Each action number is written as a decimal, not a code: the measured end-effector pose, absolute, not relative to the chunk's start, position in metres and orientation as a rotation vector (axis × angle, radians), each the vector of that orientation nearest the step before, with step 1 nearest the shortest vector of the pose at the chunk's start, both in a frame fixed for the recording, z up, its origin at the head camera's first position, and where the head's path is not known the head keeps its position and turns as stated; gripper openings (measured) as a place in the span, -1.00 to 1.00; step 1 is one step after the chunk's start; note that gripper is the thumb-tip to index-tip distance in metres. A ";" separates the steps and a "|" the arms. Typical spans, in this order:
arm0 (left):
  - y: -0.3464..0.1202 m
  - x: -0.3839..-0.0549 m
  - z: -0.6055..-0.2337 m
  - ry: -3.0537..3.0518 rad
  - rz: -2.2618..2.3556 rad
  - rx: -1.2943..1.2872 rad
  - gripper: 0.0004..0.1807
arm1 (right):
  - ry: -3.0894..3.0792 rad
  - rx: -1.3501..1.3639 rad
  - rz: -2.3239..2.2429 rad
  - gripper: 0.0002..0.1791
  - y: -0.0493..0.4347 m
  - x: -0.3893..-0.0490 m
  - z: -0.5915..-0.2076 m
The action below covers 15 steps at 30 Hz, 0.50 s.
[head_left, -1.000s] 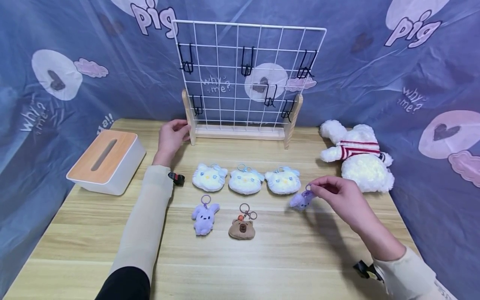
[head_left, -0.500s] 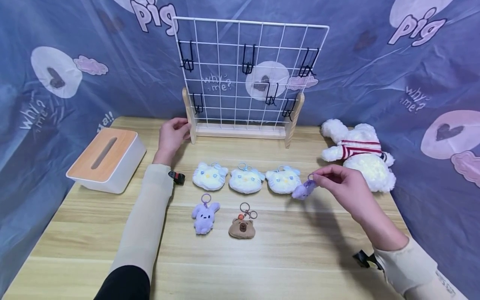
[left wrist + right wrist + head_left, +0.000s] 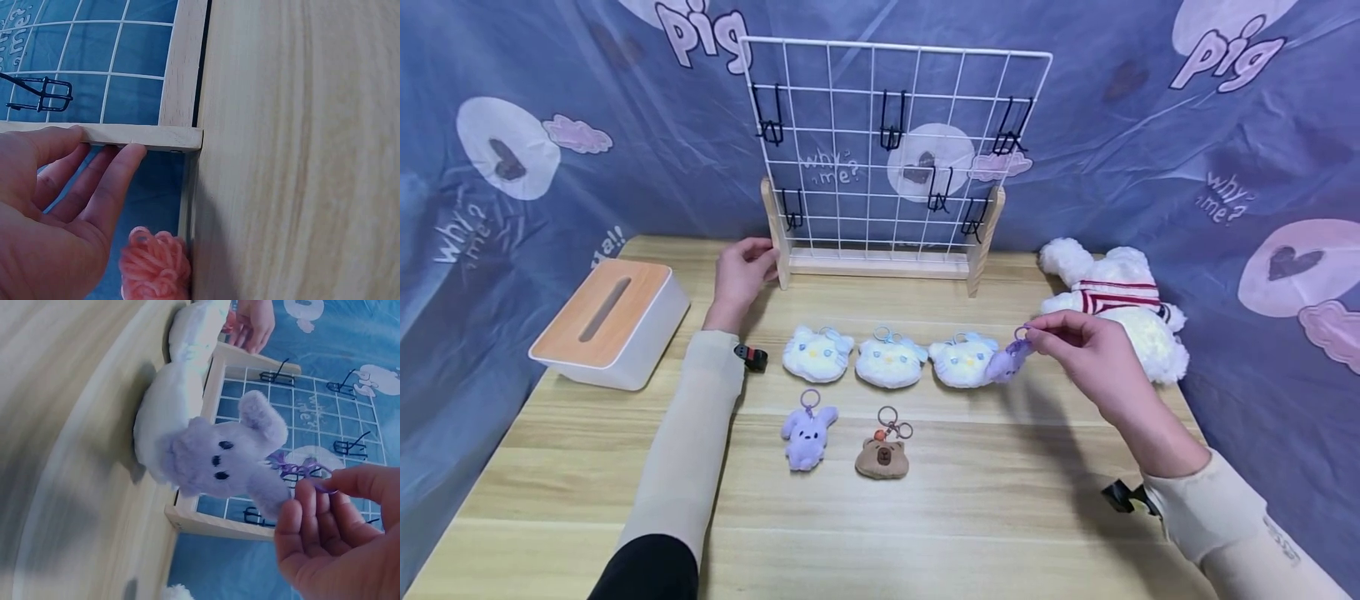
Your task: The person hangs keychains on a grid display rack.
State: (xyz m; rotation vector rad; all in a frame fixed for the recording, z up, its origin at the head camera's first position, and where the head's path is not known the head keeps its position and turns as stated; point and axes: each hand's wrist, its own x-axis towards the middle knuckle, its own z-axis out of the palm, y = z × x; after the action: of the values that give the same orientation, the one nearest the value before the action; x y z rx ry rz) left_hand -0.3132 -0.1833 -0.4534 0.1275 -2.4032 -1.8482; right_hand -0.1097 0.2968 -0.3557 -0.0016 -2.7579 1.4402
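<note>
A pale wooden worktop [image 3: 925, 517] carries a white wire grid rack on a wooden base [image 3: 891, 150] with black hooks, none bearing anything. The left hand [image 3: 741, 271], fingers straight, rests against the rack's wooden foot. The right hand [image 3: 1078, 350] pinches the ring of a small purple plush bunny keychain [image 3: 1006, 363], which hangs head-down above the worktop, just beside the right-most white plush cat face [image 3: 961, 362].

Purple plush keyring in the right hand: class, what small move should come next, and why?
Probably lift the purple keyring toward a black hook on the wire grid: the right hand pinches its ring off the table, the hooks hang bare, and the left hand steadies the stand.
</note>
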 end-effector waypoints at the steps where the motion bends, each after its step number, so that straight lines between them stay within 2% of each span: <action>1: -0.184 -0.313 -0.453 -2.406 -1.845 0.127 -0.64 | -2.749 0.010 1.450 -0.71 0.297 -0.112 -0.356; 15: -0.184 -0.309 -0.449 -2.425 -1.857 0.143 -0.62 | -2.631 0.084 1.535 -0.72 0.302 -0.154 -0.366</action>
State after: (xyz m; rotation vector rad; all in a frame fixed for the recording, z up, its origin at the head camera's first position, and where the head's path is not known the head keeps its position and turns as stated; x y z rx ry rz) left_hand -0.3094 -0.1836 -0.4490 0.1431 -2.4250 -1.8573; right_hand -0.1540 0.3018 -0.3662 0.0838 -2.6314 1.5351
